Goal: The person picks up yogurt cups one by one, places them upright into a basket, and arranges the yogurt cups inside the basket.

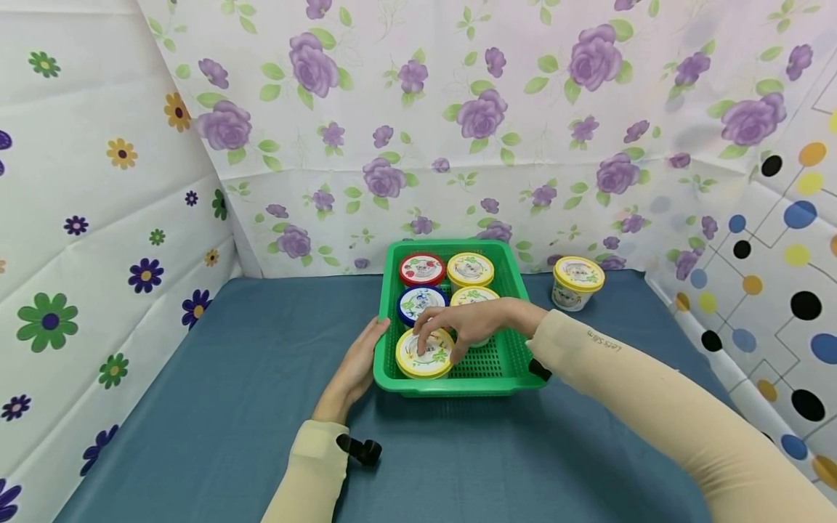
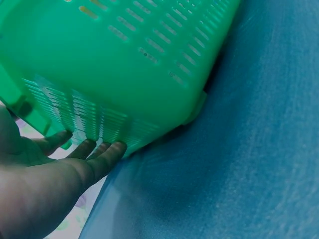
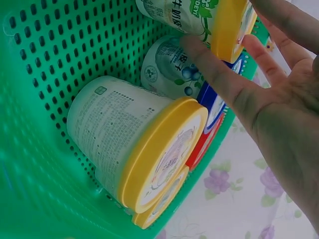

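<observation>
A green plastic basket [image 1: 506,388] holds several lidded tubs. My left hand [image 1: 356,363] rests against its left side; in the left wrist view the fingers [image 2: 107,159] lie fairly straight along the slotted wall. Over the front-left yellow-lidded tub [image 1: 418,359] hovers my right hand [image 1: 474,323], fingers spread above the lid and bent downward. In the right wrist view the thumb side passes close to that tub [image 3: 227,30], and no grip shows. Behind it sit a blue-lidded tub [image 1: 418,301] and a red-lidded tub [image 1: 421,269]. Two more yellow-lidded tubs, a middle one [image 3: 124,129] and a rear one [image 1: 471,267], fill the right column.
Another yellow-lidded tub [image 1: 575,283] stands on the blue cloth-covered table [image 1: 261,407], right of the basket near the back edge. Flowered sheets [image 1: 405,131] hang behind and at the left; a dotted sheet [image 1: 778,290] hangs at the right.
</observation>
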Motion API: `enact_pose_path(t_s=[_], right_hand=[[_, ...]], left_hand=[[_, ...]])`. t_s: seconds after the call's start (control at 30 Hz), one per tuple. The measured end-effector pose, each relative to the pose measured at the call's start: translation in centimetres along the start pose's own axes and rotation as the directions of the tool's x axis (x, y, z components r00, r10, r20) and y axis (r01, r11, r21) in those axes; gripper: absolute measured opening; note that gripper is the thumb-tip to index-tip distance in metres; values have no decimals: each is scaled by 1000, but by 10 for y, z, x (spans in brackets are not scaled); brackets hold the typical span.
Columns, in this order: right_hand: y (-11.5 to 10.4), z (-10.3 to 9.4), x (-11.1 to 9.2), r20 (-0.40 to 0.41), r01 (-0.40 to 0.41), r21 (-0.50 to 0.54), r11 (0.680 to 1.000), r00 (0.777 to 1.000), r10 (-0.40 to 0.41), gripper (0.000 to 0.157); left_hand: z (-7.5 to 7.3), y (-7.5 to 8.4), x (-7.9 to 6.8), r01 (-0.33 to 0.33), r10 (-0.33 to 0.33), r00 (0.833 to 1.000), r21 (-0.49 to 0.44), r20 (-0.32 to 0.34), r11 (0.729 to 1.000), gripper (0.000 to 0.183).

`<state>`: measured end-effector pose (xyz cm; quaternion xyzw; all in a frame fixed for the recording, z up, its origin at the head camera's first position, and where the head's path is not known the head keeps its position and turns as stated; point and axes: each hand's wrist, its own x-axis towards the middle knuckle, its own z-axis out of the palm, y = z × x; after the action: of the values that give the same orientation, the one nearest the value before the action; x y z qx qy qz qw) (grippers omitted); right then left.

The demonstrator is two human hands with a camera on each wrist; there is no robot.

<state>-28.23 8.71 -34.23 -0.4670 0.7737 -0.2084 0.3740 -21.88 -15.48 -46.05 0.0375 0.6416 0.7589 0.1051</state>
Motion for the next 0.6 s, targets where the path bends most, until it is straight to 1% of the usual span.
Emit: enact_pose_path(t_s=[0.4,0.6], right_hand=[[3,2,0,-8,25,-9,1000,1000,-25,44],[1,0,-2,9,13,10,1000,1000,-14,45]], left_hand=[[0,0,0,3,-3,1000,5,-1,1000,67],[0,1,0,-4,4,1000,-8,16,1000,66]])
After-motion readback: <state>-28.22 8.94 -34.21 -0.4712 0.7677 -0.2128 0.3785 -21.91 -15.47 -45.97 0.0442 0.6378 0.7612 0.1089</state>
